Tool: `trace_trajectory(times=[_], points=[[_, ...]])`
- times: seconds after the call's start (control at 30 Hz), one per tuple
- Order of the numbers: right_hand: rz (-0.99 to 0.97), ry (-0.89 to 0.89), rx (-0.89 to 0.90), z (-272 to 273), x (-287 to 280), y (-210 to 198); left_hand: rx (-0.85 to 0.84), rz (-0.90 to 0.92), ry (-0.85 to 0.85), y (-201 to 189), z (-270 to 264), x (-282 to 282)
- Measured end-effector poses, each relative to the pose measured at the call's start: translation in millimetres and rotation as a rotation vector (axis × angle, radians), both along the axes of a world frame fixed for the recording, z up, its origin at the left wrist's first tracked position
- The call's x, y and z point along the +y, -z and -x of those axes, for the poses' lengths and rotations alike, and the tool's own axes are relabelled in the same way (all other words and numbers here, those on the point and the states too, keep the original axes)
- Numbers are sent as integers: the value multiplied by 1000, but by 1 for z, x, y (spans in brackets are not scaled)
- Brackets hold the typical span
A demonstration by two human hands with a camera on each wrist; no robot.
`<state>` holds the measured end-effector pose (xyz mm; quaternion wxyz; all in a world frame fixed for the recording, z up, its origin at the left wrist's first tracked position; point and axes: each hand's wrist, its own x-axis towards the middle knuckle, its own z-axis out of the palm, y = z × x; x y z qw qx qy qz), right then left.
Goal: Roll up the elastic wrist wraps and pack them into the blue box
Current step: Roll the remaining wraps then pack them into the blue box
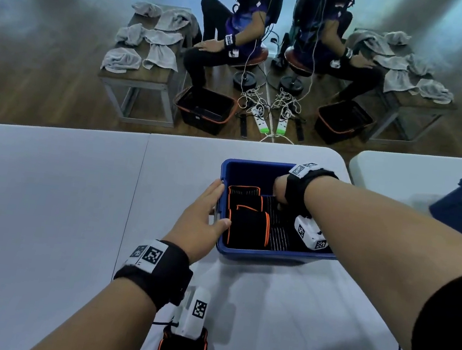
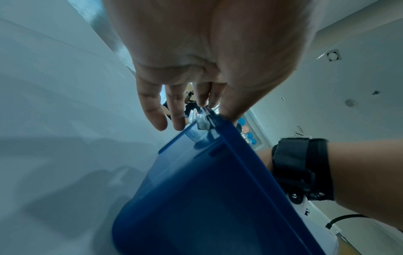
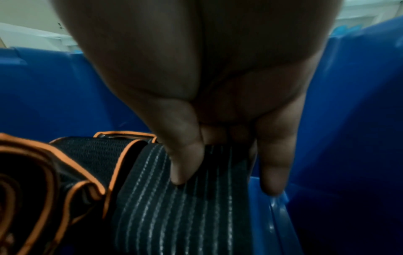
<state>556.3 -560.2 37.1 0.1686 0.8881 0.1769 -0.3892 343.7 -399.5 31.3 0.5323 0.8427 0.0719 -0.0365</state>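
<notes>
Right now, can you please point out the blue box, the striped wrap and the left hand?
blue box (image 1: 278, 255): head view, near rim.
striped wrap (image 3: 174, 215): right wrist view, its striped top.
left hand (image 1: 199, 220): head view, back of the hand.

You have the box on the bench ahead, rolled wraps in its left part, your left hand at its left wall, your right hand inside.

Wooden floor, towel-strewn bench, mirror wall, white table.
</notes>
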Motion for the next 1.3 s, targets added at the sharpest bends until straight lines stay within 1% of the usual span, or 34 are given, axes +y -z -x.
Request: trace_trajectory(times=[0.07, 0.13, 0.2, 0.3, 0.37, 0.43, 0.47, 0.53, 0.63, 0.73, 0.83, 0.9, 1.0, 1.13, 1.17, 1.3], points=[[-52, 52, 6, -18, -4, 30, 1, -3, 4, 0, -1, 0], [-31, 32, 31, -12, -2, 22, 8, -8, 4, 0, -1, 0], [-33, -8, 22, -9, -4, 24, 18, -11, 2, -1, -1, -1], [26, -53, -42, -16, -3, 33, 23, 2, -6, -3, 1, -1], [28, -69, -87, -15, 0, 28, 22, -2, -8, -3, 1, -2], [89, -113, -140, 15, 5, -16, 29, -10, -8, -4, 1, -2], [118, -130, -174, 21, 4, -24, 38, -9, -11, -4, 1, -2], [132, -139, -210, 27, 3, -30, 48, 4, -18, -6, 1, -3], [141, -142, -219, 28, 4, -28, 48, -3, -20, -8, 2, -4], [119, -188, -240, 29, 2, -29, 71, -4, -28, -12, 1, -5], [113, -239, -250, 29, 1, -28, 105, -49, -31, -13, 0, -6], [106, -220, -229, 23, 4, -29, 113, -82, -29, -14, -1, -7], [28, -217, -188, 15, 3, -29, 122, -108, -31, -16, -3, -9], [-129, -238, -203, -14, -7, -5, 142, -114, -39, -18, -3, -11], [-174, -230, -209, -13, -9, -9, 144, -118, -39, -19, -3, -11], [-380, -131, -221, 29, -25, -61, 124, -199, -9, -24, -3, -9]])
